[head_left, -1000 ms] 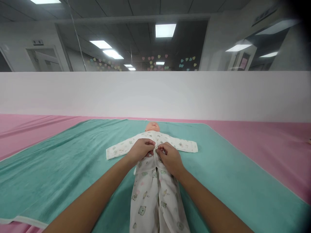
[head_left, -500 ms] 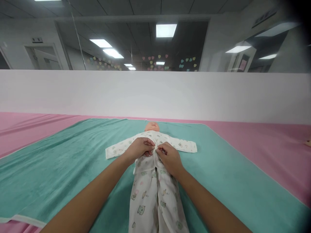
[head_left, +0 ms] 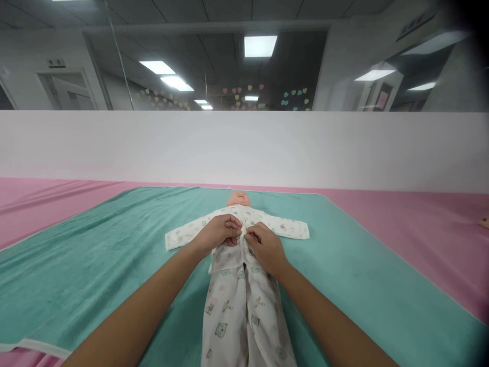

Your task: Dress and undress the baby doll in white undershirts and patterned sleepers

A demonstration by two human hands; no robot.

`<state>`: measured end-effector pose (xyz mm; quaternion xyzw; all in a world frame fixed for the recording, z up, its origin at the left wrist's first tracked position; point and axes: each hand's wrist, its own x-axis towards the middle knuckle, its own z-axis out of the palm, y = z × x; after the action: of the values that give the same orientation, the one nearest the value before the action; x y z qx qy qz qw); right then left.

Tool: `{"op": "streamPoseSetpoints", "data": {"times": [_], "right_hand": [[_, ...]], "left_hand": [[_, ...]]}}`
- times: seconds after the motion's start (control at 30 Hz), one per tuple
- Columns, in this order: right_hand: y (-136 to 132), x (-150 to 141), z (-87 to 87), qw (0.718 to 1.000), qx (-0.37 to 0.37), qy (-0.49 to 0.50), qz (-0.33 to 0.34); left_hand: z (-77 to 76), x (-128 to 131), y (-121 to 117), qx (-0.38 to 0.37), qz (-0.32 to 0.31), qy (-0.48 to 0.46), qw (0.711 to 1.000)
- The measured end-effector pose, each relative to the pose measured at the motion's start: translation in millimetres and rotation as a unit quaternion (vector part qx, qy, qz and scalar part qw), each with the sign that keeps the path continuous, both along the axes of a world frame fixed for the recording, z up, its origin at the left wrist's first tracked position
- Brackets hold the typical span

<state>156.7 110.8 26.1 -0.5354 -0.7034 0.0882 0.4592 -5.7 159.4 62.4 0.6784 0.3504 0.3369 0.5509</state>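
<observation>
A baby doll (head_left: 239,199) lies on its back on a teal blanket (head_left: 95,265), head away from me, dressed in a white romper (head_left: 239,306) printed with small bears, sleeves spread out to both sides. My left hand (head_left: 217,232) pinches the left edge of the romper's front opening at the chest. My right hand (head_left: 263,247) pinches the right edge, fingertips meeting the left hand's at a small snap. Both hands are closed on the fabric.
The teal blanket lies over a pink sheet (head_left: 420,229) that covers the whole surface. A white partition wall (head_left: 244,148) runs across behind it, with glass above. A small object (head_left: 484,222) sits at the far right edge.
Both hands stay pinched at the same chest snap; they and the doll have shifted only slightly in view as my head moved.
</observation>
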Motion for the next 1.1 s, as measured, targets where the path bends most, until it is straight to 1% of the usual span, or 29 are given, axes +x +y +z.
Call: {"op": "streamPoseSetpoints", "data": {"times": [0.27, 0.5, 0.63, 0.9, 1.1], "right_hand": [[1.3, 1.8, 1.2, 1.000, -0.007, 0.010, 0.028], [1.5, 2.3, 1.7, 1.000, -0.004, 0.010, 0.026], [0.1, 2.2, 1.4, 0.999, -0.004, 0.012, 0.030], [-1.5, 0.9, 2.8, 0.999, -0.007, 0.005, 0.035], [-1.0, 0.8, 2.9, 0.999, -0.005, 0.001, 0.034]], "left_hand": [[1.0, -1.0, 1.4, 0.022, -0.015, 0.025, 0.999], [-3.0, 1.5, 3.7, 0.034, -0.006, 0.032, 0.999], [-0.7, 1.7, 2.0, 0.028, 0.009, 0.029, 0.999], [4.7, 0.1, 1.3, -0.007, 0.012, 0.048, 0.999], [7.7, 2.6, -4.3, 0.014, 0.028, 0.081, 0.996]]}}
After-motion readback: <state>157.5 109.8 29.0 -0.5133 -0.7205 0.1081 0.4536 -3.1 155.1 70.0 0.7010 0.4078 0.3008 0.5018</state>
